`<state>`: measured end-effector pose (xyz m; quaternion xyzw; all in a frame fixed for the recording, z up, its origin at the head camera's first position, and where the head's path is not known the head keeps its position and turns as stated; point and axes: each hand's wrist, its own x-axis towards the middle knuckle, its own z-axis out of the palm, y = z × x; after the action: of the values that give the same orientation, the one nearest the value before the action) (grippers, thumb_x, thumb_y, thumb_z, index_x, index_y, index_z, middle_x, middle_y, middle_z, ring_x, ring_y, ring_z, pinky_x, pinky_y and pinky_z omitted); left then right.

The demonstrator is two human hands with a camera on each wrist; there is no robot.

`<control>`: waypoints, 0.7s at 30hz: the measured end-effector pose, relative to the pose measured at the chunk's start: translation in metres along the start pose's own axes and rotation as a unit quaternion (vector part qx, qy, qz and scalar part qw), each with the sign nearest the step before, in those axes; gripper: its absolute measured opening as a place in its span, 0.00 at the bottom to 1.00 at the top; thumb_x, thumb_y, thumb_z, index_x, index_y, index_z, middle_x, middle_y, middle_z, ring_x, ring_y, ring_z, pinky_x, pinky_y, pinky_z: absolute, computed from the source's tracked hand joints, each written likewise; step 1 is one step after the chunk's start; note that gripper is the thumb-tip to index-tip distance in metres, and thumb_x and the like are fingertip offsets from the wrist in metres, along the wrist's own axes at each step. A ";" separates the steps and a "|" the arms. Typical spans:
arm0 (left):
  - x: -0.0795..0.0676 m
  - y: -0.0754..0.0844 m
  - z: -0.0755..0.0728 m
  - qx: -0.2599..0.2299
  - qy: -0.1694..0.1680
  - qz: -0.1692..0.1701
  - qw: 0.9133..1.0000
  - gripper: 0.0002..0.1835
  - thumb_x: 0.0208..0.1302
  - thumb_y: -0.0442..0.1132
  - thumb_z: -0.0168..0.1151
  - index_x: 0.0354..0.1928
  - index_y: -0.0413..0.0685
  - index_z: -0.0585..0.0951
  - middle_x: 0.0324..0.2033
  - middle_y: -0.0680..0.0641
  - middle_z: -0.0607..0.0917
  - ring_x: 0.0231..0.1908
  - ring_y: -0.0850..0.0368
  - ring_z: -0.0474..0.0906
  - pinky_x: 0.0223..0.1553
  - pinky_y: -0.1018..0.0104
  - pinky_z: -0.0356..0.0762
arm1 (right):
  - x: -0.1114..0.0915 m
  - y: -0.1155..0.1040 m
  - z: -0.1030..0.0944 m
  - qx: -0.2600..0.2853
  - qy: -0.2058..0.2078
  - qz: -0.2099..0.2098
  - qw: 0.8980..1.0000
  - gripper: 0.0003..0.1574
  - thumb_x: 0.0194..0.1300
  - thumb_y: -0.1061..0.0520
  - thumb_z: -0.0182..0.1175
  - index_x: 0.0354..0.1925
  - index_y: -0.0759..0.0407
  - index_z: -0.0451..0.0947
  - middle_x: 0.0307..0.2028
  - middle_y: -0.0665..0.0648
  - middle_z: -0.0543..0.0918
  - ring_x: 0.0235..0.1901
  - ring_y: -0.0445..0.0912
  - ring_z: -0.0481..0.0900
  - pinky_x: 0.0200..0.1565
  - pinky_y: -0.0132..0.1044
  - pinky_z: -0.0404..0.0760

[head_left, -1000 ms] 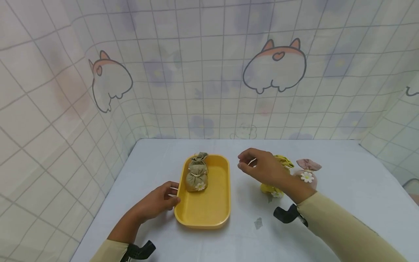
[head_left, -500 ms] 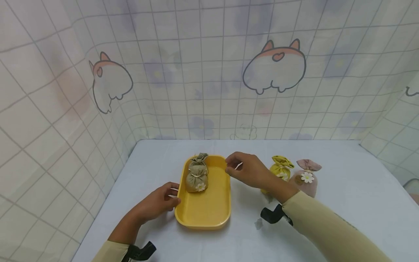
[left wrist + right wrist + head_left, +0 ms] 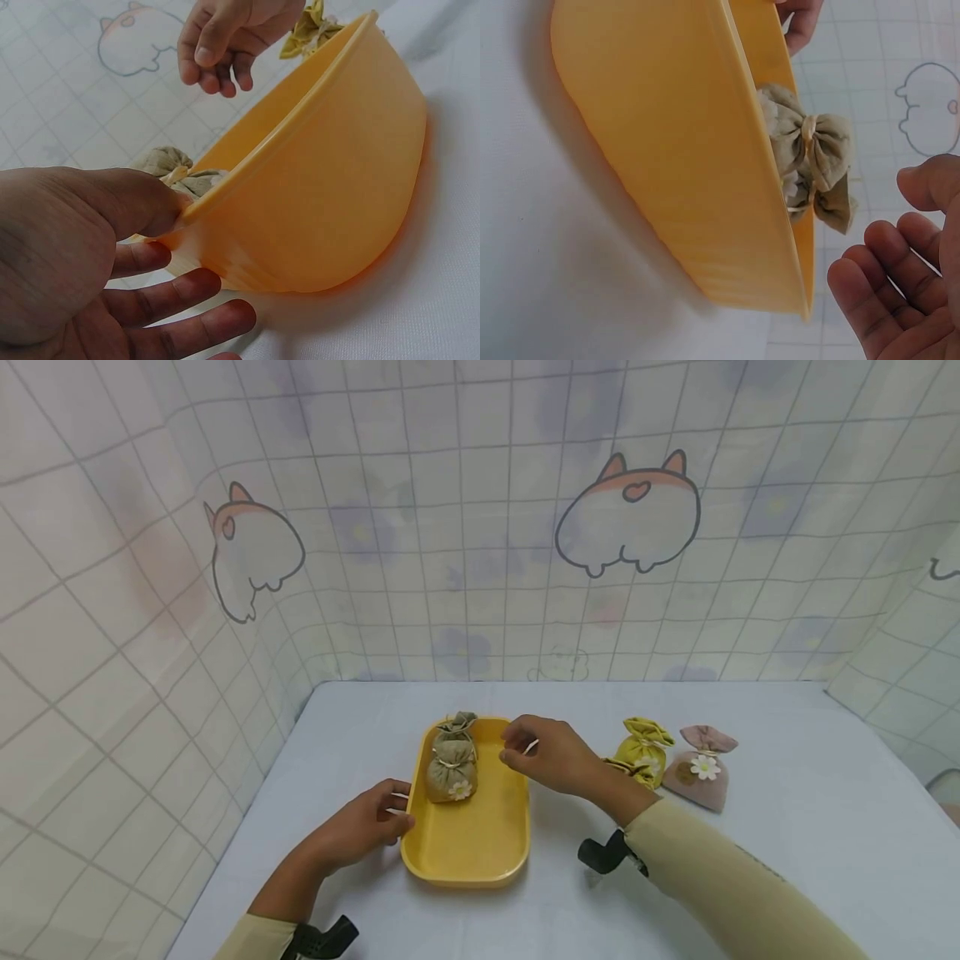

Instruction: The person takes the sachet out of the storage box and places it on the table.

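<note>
Two olive-green drawstring pouches (image 3: 452, 768), the nearer with a white flower, lie in the left back part of a yellow tray (image 3: 465, 852). My left hand (image 3: 367, 821) is at the tray's left side, its thumb over the rim and its fingers outside along the wall. In the left wrist view the lower fingers (image 3: 199, 319) are spread apart from the wall. My right hand (image 3: 551, 756) is above the tray's right back rim, fingers loosely bent and holding nothing. In the right wrist view its fingertips (image 3: 847, 281) point toward the green pouches (image 3: 821, 154), apart from them.
Right of the tray stand yellow pouches (image 3: 643, 750), one partly hidden behind the right forearm. A dusty-pink pouch (image 3: 697, 781) with a white flower lies beside them. A white cloth covers the table (image 3: 810, 860). A tile-patterned curtain (image 3: 480, 610) closes off the back and sides.
My right hand has moved left, from in front of the yellow pouches to over the tray's right rim, uncovering the pink pouch and one yellow pouch. The left hand and tray stay put.
</note>
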<state>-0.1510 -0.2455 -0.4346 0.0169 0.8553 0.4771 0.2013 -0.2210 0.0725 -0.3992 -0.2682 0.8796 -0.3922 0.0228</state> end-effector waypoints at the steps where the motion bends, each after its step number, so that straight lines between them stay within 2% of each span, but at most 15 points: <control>1: 0.000 0.000 0.000 0.000 0.000 0.000 1.000 0.25 0.70 0.42 0.67 0.66 0.47 0.73 0.58 0.45 0.81 0.51 0.52 0.82 0.48 0.54 0.84 | 0.001 -0.001 0.001 -0.001 -0.001 0.001 1.000 0.17 0.69 0.51 0.68 0.53 0.56 0.81 0.40 0.46 0.83 0.41 0.40 0.81 0.46 0.36 0.83; 14: 0.000 -0.001 -0.001 -0.003 -0.006 0.003 1.000 0.26 0.71 0.42 0.66 0.66 0.46 0.72 0.58 0.44 0.81 0.50 0.51 0.82 0.47 0.54 0.84 | 0.012 0.003 0.014 0.006 -0.014 0.029 0.999 0.16 0.69 0.50 0.68 0.52 0.52 0.81 0.39 0.45 0.83 0.41 0.41 0.81 0.41 0.37 0.82; 21: 0.000 0.001 -0.001 0.001 -0.003 0.002 1.000 0.25 0.70 0.42 0.66 0.66 0.47 0.72 0.58 0.45 0.81 0.49 0.51 0.82 0.47 0.54 0.84 | 0.017 0.002 0.021 0.002 -0.025 0.021 0.999 0.18 0.69 0.51 0.68 0.53 0.57 0.81 0.40 0.46 0.83 0.42 0.41 0.81 0.43 0.38 0.82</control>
<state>-0.1514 -0.2459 -0.4338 0.0206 0.8554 0.4763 0.2026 -0.2312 0.0516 -0.4124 -0.2595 0.8836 -0.3862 0.0531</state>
